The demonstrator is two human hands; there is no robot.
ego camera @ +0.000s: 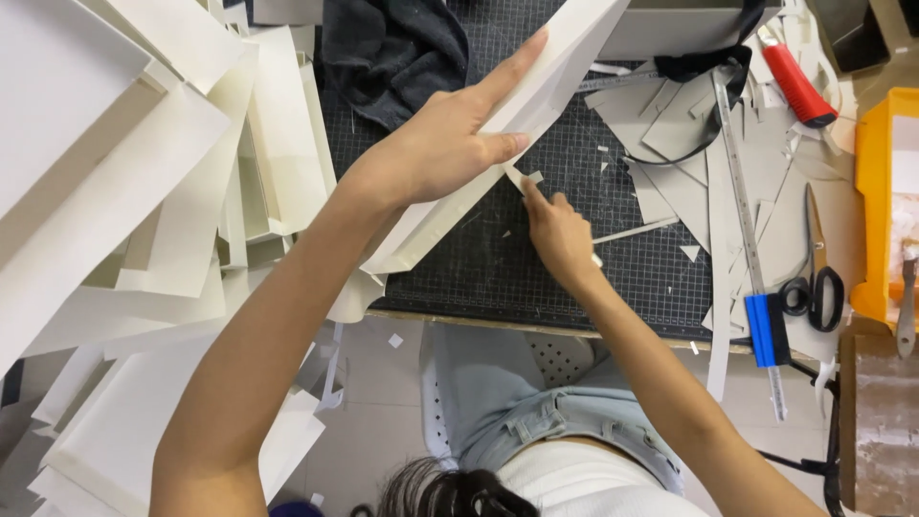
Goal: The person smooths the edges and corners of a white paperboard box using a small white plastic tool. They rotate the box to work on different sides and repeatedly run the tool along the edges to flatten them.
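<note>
My left hand (450, 144) presses flat on the folded white card piece (536, 91), steadying it. Just below that hold, my right hand (560, 235) pinches a thin paper strip (517, 178) at the card's edge, above the cutting mat (574, 249).

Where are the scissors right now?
The scissors lie at the right of the head view, on grey card scraps between the metal ruler and the yellow bin.

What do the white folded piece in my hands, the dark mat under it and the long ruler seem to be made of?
White folded piece: looks like stiff matte card or paperboard, with crisp creases and flat panels. The left hand presses it; the right hand pinches a thin strip at its edge.
Dark mat: probably rubbery cutting mat, matte with a printed grid.
Long ruler: seemingly metal, thin with a grey sheen.
</note>
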